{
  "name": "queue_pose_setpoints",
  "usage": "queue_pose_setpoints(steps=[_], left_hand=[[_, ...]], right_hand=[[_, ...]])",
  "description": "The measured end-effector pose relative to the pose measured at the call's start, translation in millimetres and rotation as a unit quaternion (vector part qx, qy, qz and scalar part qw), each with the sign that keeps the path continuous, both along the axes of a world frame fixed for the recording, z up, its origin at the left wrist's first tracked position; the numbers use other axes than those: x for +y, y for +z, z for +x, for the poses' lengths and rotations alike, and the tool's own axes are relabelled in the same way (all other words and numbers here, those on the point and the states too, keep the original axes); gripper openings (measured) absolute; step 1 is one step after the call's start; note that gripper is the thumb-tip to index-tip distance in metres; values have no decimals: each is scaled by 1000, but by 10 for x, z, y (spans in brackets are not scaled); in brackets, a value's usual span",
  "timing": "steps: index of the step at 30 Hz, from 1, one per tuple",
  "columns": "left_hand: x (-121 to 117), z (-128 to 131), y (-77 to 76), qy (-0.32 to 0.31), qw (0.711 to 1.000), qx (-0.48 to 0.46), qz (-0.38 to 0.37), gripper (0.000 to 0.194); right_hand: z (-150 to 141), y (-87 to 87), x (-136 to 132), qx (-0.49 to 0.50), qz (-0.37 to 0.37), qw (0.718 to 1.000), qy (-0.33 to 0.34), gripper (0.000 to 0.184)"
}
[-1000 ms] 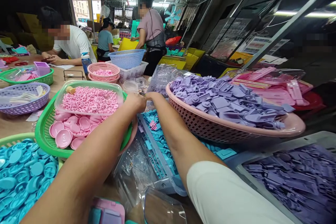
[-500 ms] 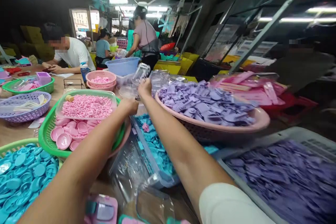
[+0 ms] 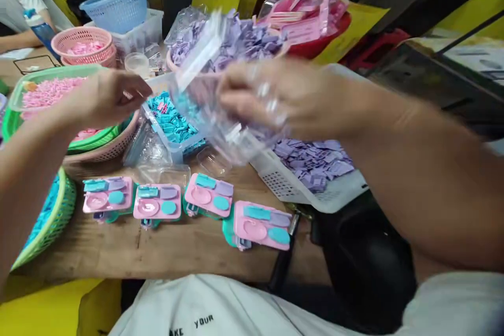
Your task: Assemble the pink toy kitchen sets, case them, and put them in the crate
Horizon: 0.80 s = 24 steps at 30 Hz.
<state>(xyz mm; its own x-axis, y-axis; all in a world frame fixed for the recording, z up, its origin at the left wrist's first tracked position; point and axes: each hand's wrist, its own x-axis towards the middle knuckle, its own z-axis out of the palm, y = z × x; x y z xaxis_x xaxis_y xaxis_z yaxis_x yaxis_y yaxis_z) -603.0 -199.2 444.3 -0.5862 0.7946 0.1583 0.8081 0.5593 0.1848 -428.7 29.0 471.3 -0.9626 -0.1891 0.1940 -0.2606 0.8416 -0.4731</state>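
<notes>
My right hand [image 3: 268, 97], smeared by motion, is closed on clear plastic pieces [image 3: 236, 142], raised above the table at the centre. Their exact form is blurred. My left hand [image 3: 118, 92] hovers beside the green basket [image 3: 96, 139], fingers bent with a gap at the thumb and nothing visible in them. Below the hands, several pink toy sets [image 3: 157, 202] with turquoise and purple parts stand in a row on the wooden table. A bin of turquoise pieces [image 3: 173, 121] sits between the hands, with clear plastic shells [image 3: 169, 173] lying before it.
A white crate [image 3: 277, 181] of purple pieces stands at the right, partly behind my right arm. Behind are a basin of purple pieces [image 3: 252, 37], pink baskets [image 3: 84, 47] and a blue basket [image 3: 118, 8]. A lime-green basket [image 3: 59, 220] stands front left. Other people work beyond.
My view has tipped down towards the table. Both hands have come back from the far clear plastic items; the right brings clear plastic along, and the left has moved apart to the left.
</notes>
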Motion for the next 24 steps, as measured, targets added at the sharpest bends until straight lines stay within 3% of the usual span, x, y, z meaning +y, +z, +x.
queue_pose_setpoints(steps=[1, 4, 7, 9, 12, 15, 17, 19, 21, 24], left_hand=[[-37, 268, -39, -34, 999, -20, 10, 44], [-95, 928, -265, -139, 989, -58, -8, 43], [-119, 1339, -496, -172, 984, -49, -17, 37], [-101, 1494, -580, -176, 983, -55, 5, 35], [51, 1583, -618, -190, 979, -64, 42, 34], [374, 1585, -654, -189, 978, -47, 70, 33], [630, 1602, -711, -167, 980, -44, 96, 30], [867, 1652, -783, -133, 979, -79, 136, 31], [1053, 1726, -847, -91, 965, -159, 190, 39], [1199, 1827, -873, -26, 925, -272, 265, 62]], right_hand=[[212, -144, 18, -44, 16, 999, 19, 17], [647, -612, 53, -136, 46, 990, -9, 21], [932, -869, 132, -129, 44, 989, -60, 19], [1060, -849, 250, -105, 23, 989, -103, 16], [1114, -657, 539, -53, 20, 979, -194, 18], [1025, -540, 869, -6, 78, 952, -296, 23], [937, -580, 1020, -34, 121, 933, -338, 27], [864, -684, 1062, -71, 159, 913, -369, 29], [838, -789, 992, -49, 187, 897, -398, 28], [931, -869, 744, 24, 177, 905, -386, 28]])
